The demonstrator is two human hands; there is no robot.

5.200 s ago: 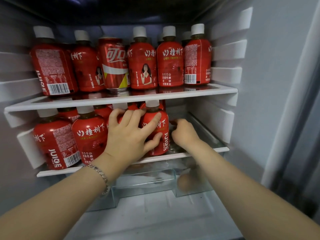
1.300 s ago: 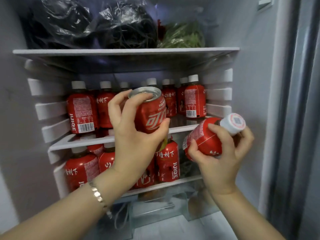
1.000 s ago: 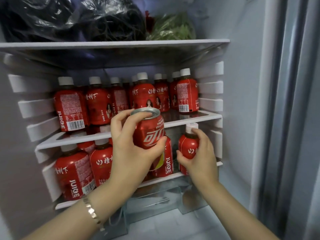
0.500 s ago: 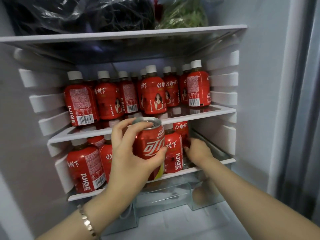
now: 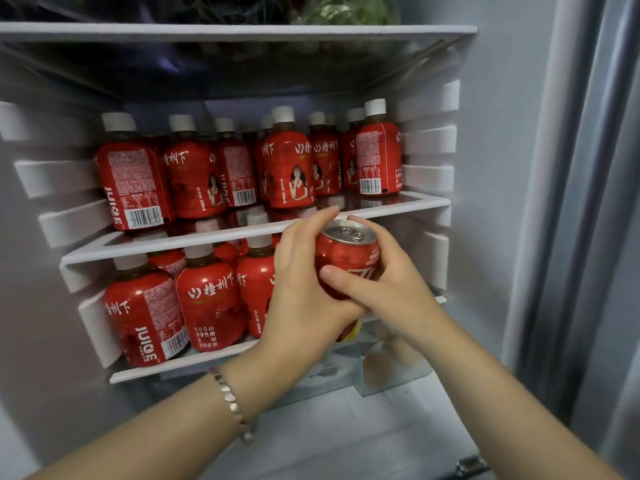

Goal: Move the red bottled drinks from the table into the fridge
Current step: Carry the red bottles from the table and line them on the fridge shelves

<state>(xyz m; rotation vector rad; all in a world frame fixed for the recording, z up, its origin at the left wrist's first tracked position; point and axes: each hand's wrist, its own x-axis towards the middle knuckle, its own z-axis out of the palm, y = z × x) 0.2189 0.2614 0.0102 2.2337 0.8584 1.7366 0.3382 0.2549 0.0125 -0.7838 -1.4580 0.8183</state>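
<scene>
A red soda can (image 5: 346,252) is held upright in front of the right end of the fridge's lower shelf (image 5: 194,365). My left hand (image 5: 304,292) wraps it from the left and my right hand (image 5: 388,289) grips it from the right, thumb across its front. Several red bottled drinks with white caps fill the middle shelf (image 5: 398,206), one of them a front bottle (image 5: 289,168) with a figure on its label. More red bottles (image 5: 207,299) stand on the left and middle of the lower shelf. The lower shelf's right end is hidden behind my hands.
The top glass shelf (image 5: 242,29) carries dark plastic bags and leafy greens (image 5: 346,8). A clear drawer (image 5: 391,372) sits under the lower shelf. White rail ribs line both fridge walls. The grey door edge (image 5: 581,202) stands at the right.
My right hand let go of the bottle it set on the lower shelf and came onto the can. The can moved right, in front of the lower shelf's right end.
</scene>
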